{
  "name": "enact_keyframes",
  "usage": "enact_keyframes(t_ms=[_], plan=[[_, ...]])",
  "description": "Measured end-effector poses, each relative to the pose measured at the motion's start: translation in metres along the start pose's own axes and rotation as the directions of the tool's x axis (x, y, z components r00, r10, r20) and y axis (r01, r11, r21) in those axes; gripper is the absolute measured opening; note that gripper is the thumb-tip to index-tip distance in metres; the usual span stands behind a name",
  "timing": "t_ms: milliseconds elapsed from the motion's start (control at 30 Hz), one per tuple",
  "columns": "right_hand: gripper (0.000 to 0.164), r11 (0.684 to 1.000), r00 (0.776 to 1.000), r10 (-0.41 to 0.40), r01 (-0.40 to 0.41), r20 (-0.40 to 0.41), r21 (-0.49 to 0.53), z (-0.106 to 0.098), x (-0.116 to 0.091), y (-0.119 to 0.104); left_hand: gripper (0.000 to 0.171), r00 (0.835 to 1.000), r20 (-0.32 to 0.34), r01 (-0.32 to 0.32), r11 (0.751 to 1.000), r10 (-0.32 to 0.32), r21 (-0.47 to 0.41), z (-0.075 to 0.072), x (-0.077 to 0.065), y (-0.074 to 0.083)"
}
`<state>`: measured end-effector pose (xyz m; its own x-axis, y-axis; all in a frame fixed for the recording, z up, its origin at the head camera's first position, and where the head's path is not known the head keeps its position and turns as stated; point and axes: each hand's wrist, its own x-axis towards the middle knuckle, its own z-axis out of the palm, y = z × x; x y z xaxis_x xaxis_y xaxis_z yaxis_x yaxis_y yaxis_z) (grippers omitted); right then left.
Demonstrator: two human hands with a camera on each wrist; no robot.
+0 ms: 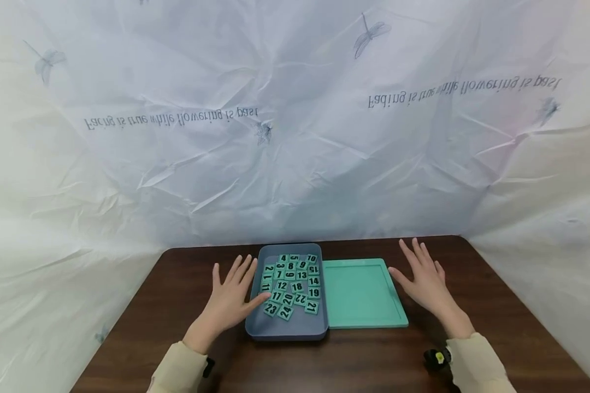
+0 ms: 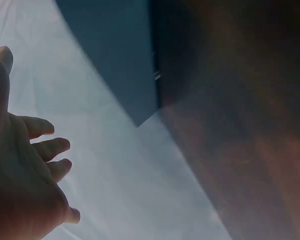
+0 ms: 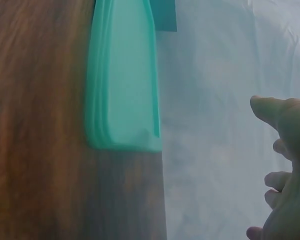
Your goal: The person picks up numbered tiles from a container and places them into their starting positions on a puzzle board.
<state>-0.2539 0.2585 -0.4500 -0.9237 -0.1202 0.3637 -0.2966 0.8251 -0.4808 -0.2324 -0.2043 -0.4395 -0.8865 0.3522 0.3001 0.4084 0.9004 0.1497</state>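
A grey-blue tray [image 1: 289, 329] holds several green square tiles with black numbers, such as the tile marked 19 [image 1: 313, 293]; they lie loose at various angles. Against its right side is a flat turquoise square board [image 1: 364, 295] with a raised rim. My left hand [image 1: 231, 297] is spread over the tray's left edge, its thumb reaching above the tiles, and holds nothing. Just right of the board, my right hand [image 1: 426, 281] is also spread, with nothing in it. In the wrist views, the left hand [image 2: 25, 160] and right hand [image 3: 290, 165] hover apart from tray and board.
The tray and board stand on a dark brown wooden table [image 1: 364, 360], near its far edge. A white, creased sheet [image 1: 295, 136] with printed words and dragonflies hangs behind the table and along both sides.
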Motion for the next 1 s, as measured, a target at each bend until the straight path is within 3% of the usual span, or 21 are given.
enact_keyframes(t_ms=[233, 500, 767, 1000], plan=[[0.078, 0.997, 0.998, -0.069, 0.069, 0.007, 0.042, -0.005, 0.027, -0.015, 0.098, 0.988, 0.154, -0.024, 0.999, 0.029, -0.037, 0.01, -0.012, -0.001], [0.073, 0.983, 0.984, -0.14, 0.124, 0.114, 0.135, 0.006, 0.075, -0.054, 0.099, 0.971, 0.231, -0.048, 0.996, 0.064, -0.075, 0.023, -0.02, -0.002], [0.064, 0.959, 0.948, -0.24, 0.199, 0.208, 0.202, 0.043, 0.115, -0.115, 0.102, 0.962, 0.271, -0.008, 0.996, 0.032, -0.091, 0.025, -0.024, 0.0], [0.051, 0.937, 0.899, -0.3, 0.215, 0.32, 0.276, 0.091, 0.131, -0.16, 0.104, 0.956, 0.292, 0.029, 0.996, -0.002, -0.087, 0.026, -0.028, 0.0]])
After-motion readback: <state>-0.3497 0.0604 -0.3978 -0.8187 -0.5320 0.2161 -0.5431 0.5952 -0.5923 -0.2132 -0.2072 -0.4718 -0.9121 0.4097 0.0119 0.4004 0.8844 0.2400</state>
